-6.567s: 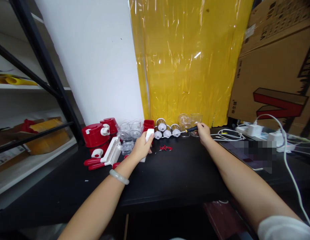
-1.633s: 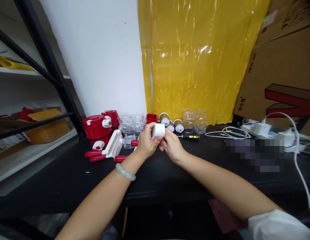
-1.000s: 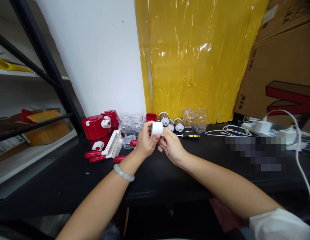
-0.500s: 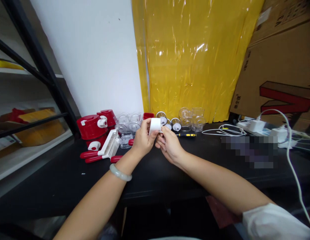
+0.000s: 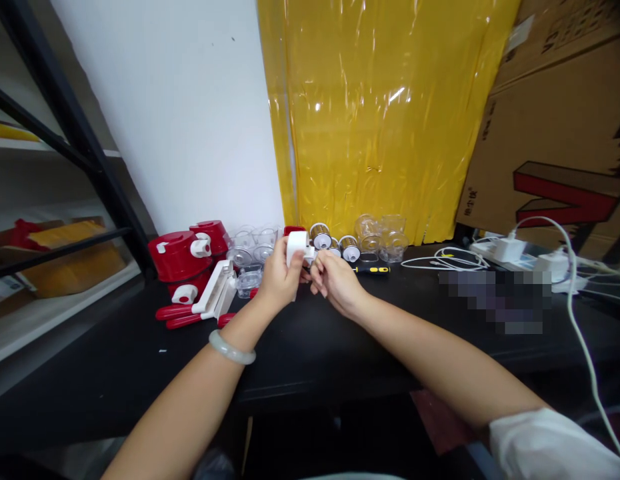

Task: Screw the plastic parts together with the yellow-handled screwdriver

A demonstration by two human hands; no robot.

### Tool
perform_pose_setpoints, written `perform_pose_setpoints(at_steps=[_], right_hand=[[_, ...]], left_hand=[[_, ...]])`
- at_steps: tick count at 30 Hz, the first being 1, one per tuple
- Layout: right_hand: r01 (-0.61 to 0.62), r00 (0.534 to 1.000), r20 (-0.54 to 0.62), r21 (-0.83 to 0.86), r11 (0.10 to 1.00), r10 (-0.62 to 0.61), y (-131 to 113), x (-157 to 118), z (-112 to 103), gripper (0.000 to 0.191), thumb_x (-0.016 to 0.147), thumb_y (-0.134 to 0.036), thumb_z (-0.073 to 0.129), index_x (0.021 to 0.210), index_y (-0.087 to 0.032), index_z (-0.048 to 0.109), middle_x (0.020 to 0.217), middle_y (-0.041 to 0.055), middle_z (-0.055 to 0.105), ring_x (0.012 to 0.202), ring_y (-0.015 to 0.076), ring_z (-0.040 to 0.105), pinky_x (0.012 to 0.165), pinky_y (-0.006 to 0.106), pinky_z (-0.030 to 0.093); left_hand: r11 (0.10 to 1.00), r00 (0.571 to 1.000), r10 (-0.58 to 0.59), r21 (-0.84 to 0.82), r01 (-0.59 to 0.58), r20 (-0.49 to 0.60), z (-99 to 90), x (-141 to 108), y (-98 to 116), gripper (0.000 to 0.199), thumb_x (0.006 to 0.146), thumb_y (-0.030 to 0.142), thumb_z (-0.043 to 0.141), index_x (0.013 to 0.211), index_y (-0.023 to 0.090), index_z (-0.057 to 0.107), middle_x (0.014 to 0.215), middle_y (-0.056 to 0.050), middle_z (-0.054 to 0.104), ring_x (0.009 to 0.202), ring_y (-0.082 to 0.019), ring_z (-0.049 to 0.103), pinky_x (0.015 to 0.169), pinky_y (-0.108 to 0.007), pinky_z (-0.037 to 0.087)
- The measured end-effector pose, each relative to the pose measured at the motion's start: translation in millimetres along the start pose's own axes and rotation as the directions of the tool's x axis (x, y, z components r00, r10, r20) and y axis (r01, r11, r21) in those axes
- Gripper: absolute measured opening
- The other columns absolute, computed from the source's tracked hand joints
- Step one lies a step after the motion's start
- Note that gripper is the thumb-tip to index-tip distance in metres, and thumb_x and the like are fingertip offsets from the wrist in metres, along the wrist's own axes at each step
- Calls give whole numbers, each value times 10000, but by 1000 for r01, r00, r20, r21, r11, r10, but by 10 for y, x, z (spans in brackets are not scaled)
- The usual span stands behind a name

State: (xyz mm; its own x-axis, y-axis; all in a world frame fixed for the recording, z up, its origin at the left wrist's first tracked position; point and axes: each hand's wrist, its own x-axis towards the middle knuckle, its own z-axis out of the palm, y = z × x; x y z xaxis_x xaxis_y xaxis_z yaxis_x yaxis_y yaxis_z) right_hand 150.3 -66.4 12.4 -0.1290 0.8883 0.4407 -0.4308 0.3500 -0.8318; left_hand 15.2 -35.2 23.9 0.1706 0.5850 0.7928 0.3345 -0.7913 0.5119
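My left hand (image 5: 281,275) grips a white plastic part (image 5: 297,245), a short rounded piece with a small stub on its right side. The fingers of my right hand (image 5: 337,280) are curled and pinched at that stub; whether something small is between them is hidden. Both hands are raised over the black table (image 5: 310,353). Close behind them stand several metal-bodied cylinders with white ends (image 5: 349,249). A black-and-yellow screwdriver (image 5: 373,270) lies just beyond my right hand.
Red round housings (image 5: 175,257) and a white part with red handles (image 5: 215,293) sit at left. Clear plastic cups (image 5: 383,237) stand at the back. White cables (image 5: 450,259) and chargers (image 5: 510,248) lie right, below a cardboard box (image 5: 550,133). A black-framed shelf (image 5: 75,147) borders the left.
The white part has turned in my left hand, so its side stub now shows. My right fingers have shifted slightly along it. The whole view has moved a little.
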Motion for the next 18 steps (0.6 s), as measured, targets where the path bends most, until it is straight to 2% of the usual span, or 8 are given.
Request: perform_pose_setpoints(at_steps=[1,3,6,9,11,13,18], right_hand=[[82,996,-27,-86,993,-85,11,4,-33,336,906,-508,546,759,-246,396,533,-89,470,378,79,347,444,232,358],[243,962,-55,-275,930,-268,22,-1,-93,249,901,-459,584,848,-250,460,645,-61,543,461,98,450,481,237,376],[370,903,20,-548,750,-430,14,-32,-147,188,876,-335,637,1024,-257,551,850,0,622,631,135,546,609,275,436],[382,886,117,-733,563,-449,-4,-54,-163,220,881,-304,627,1096,-259,610,926,41,647,717,173,568,689,310,444],[377,882,152,-793,478,-445,-16,-51,-169,183,896,-315,616,1069,-259,641,906,48,656,735,185,572,705,310,433],[375,880,161,-813,446,-446,-27,-34,-182,137,904,-333,621,1013,-261,661,851,39,658,717,184,568,700,300,413],[385,873,157,-804,453,-462,-47,34,-238,120,907,-359,651,848,-257,673,671,-4,616,623,163,528,708,295,379]], left_hand=[[993,996,-92,-78,92,7,9,4,-3,545,942,702,406,1104,191,505,717,-17,653,542,-184,667,490,-293,525],[931,959,-278,-228,284,61,21,19,-3,564,924,732,398,1101,203,487,681,3,639,467,-176,647,421,-277,509],[817,884,-437,-338,467,165,25,37,23,586,905,749,414,1094,201,493,687,-1,659,456,-167,653,406,-265,523],[767,846,-471,-358,532,250,29,32,61,602,890,758,439,1077,192,520,640,-5,662,444,-174,648,400,-266,529],[749,828,-472,-359,558,303,35,19,74,609,883,766,448,1058,188,528,581,5,634,428,-181,639,391,-268,524],[733,813,-469,-362,577,346,42,3,75,606,874,773,459,1032,192,523,561,15,612,416,-179,630,386,-269,522],[704,777,-478,-350,618,409,35,-7,65,580,862,776,483,967,205,493,617,23,608,413,-167,630,382,-275,528]])
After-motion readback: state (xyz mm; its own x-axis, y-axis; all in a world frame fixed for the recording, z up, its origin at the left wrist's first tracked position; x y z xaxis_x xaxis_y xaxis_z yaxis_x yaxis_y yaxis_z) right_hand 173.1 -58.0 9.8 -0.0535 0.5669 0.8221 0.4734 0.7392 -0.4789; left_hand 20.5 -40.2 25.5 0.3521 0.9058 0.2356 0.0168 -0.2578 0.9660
